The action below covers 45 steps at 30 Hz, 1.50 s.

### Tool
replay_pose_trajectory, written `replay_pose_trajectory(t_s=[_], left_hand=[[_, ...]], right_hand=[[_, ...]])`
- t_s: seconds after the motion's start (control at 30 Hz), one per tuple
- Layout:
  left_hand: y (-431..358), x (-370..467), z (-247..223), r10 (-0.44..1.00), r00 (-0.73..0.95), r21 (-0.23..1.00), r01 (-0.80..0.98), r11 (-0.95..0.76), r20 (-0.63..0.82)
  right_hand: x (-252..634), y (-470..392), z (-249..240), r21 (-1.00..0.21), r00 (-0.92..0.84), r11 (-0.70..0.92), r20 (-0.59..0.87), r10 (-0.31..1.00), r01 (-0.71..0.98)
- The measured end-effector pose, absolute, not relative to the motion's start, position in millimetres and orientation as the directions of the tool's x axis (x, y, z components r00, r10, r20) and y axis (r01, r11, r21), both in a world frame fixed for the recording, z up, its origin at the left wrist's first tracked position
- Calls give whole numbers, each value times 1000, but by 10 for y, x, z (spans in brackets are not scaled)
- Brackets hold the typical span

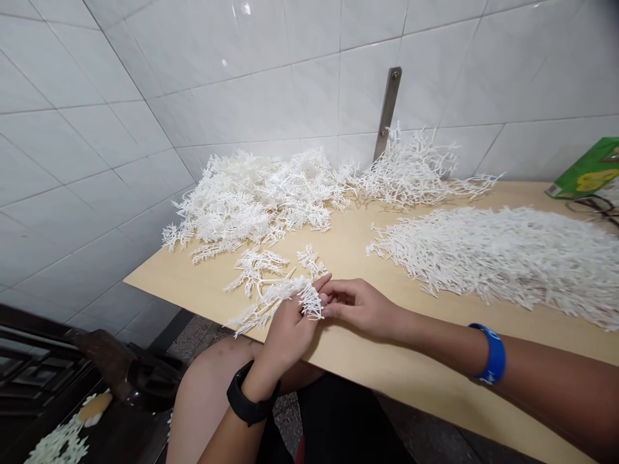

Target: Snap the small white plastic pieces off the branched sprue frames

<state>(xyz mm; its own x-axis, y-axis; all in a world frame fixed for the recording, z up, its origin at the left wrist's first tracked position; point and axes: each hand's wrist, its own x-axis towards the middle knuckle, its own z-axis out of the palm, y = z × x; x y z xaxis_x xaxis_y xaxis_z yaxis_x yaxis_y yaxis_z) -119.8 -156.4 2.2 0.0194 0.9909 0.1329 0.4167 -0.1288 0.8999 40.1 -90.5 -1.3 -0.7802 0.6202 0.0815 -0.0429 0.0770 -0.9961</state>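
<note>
My left hand [293, 325], a black band on its wrist, is closed on a white branching plastic piece [271, 299] near the table's front edge. The piece's fine tips stick out past my fingers. My right hand [360, 306] comes in from the right, its fingers curled and its thumb and fingertips meeting close beside the tips; what they pinch, if anything, is too small to make out. Small white sprigs [258, 265] lie just beyond my left hand, and another sprig [309, 258] is to their right.
A big heap of white branching pieces [261, 193] lies at the back left of the tan table [348, 241]. A looser heap [411, 171] rests by a metal bracket [388, 109] on the tiled wall. Long white pieces [512, 258] cover the right side, near a green packet [587, 171].
</note>
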Motion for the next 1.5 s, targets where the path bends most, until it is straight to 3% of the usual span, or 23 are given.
replay_pose_trajectory(t_s=[0.23, 0.5, 0.67, 0.87, 0.97, 1.1, 1.23, 1.3, 1.4, 1.5], left_hand=[[-1582, -1298, 80, 998, 33, 955, 290, -63, 56], [-1579, -1236, 59, 991, 78, 918, 375, -131, 110], [-1599, -1216, 88, 994, 62, 908, 406, -106, 88], [-1588, -1262, 7, 998, -39, 976, 211, -44, 54], [-1559, -1300, -65, 975, -202, 993, 82, -79, 94], [-1564, -1311, -95, 919, -349, 979, -21, -203, 183], [-1621, -1243, -34, 929, -159, 942, 80, -326, 334], [-1637, -1198, 2, 948, -59, 934, 200, -296, 313], [-1629, -1163, 34, 971, -66, 907, 375, -191, 232], [-1611, -1178, 37, 972, -131, 896, 426, -124, 197]], right_hand=[[464, -836, -58, -990, -802, 119, 133, 582, -78], [463, -873, -35, -983, -812, 18, 162, 561, -184], [458, -861, -52, -987, -773, 107, 159, 615, -118], [474, -696, -21, -988, -495, 0, 78, 866, -156], [476, -631, -22, -970, -461, -104, 8, 887, -217], [469, -619, -30, -974, -465, -92, 15, 885, -206], [459, -665, -25, -998, -541, 9, 45, 840, -68], [459, -695, -25, -996, -601, 84, 74, 796, -13], [464, -727, -31, -991, -658, 135, 103, 746, -1], [468, -739, -37, -985, -674, 175, 119, 729, 15]])
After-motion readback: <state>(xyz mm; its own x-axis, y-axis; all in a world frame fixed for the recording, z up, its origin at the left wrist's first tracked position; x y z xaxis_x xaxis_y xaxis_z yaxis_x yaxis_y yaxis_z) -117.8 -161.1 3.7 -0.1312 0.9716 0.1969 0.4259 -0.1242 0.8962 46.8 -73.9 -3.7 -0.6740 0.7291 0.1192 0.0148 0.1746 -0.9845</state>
